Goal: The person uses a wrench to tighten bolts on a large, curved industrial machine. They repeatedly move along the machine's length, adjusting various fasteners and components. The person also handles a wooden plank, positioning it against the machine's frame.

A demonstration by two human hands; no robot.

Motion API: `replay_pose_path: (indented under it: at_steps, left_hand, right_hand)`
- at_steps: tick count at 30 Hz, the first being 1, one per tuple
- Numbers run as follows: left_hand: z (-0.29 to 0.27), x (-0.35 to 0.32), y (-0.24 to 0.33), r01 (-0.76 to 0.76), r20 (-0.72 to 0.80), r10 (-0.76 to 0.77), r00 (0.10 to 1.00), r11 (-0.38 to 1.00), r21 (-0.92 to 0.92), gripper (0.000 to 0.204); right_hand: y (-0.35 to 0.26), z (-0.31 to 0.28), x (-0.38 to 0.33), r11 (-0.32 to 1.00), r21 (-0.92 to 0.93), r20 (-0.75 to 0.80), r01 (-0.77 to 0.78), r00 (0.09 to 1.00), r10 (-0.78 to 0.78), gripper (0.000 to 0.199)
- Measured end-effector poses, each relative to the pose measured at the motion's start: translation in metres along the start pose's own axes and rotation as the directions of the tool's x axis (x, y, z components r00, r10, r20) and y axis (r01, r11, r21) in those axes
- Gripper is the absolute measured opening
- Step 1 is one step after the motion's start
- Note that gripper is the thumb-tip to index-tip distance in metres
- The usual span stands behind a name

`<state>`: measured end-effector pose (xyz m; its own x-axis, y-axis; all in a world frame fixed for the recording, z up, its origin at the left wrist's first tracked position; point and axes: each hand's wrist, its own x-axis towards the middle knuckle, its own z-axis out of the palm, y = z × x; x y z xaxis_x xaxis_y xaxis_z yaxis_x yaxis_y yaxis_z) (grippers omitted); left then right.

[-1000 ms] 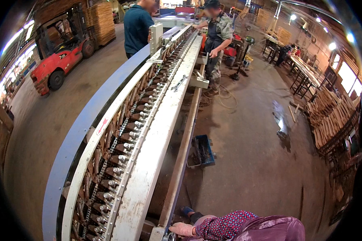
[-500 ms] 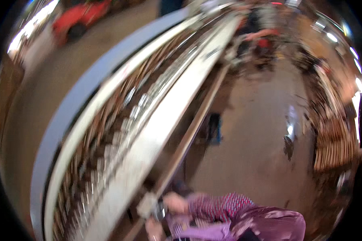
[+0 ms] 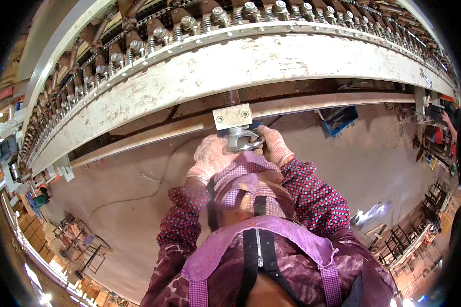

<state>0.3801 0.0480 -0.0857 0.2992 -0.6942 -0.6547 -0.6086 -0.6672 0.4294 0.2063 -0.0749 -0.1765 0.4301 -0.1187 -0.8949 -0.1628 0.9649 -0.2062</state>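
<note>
Both my hands, in pale work gloves, are at a shiny metal handwheel (image 3: pixel 247 147) on the near side of a long machine. My left hand (image 3: pixel 211 155) is closed at the wheel's left side, its fingers partly hidden. On the right side of the rim, my right hand (image 3: pixel 274 145) has its fingers curled round it. Just beyond the wheel is a whitish metal block (image 3: pixel 232 117) with two bolts. A threaded rod (image 3: pixel 231 97) runs from this block toward the worn white beam (image 3: pixel 225 65).
Rows of bolts and springs (image 3: pixel 188 23) line the machine behind the beam. A narrow rail (image 3: pixel 333 101) runs below it. On the floor stand a blue bin (image 3: pixel 339 122) at right and a thin cable (image 3: pixel 153 193) at left. Racks (image 3: pixel 410 240) stand at lower right.
My view has swung from looking along the machine to facing it squarely, and the blur has cleared. Both hands are at the handwheel in the two frames.
</note>
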Motion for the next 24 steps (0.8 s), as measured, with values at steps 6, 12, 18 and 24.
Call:
replay_pose_path:
  at_steps: [6, 12, 18, 24]
  left_hand:
    - [-0.002, -0.004, -0.037, -0.256, -0.294, 0.147, 0.944, 0.890, -0.376, 0.055]
    - [0.049, 0.029, -0.083, -0.084, -0.114, -0.059, 0.992, 0.371, -0.925, 0.055]
    - [0.062, 0.040, -0.085, 0.169, 0.172, -0.091, 0.981, -0.043, -0.985, 0.070]
    - [0.086, 0.032, -0.124, 0.049, 0.046, -0.075, 0.996, 0.032, -0.998, 0.060]
  right_hand:
    - [-0.005, 0.010, -0.029, 0.875, -0.429, -0.257, 0.222, 0.899, -0.354, 0.040]
    - [0.015, 0.007, -0.022, 0.849, -0.344, -0.319, 0.400, 0.801, -0.507, 0.042]
    - [0.048, -0.005, -0.027, 0.900, -0.138, -0.450, 0.413, 0.783, -0.428, 0.039]
    - [0.085, 0.016, -0.042, 0.935, -0.114, -0.399, 0.337, 0.846, -0.354, 0.034]
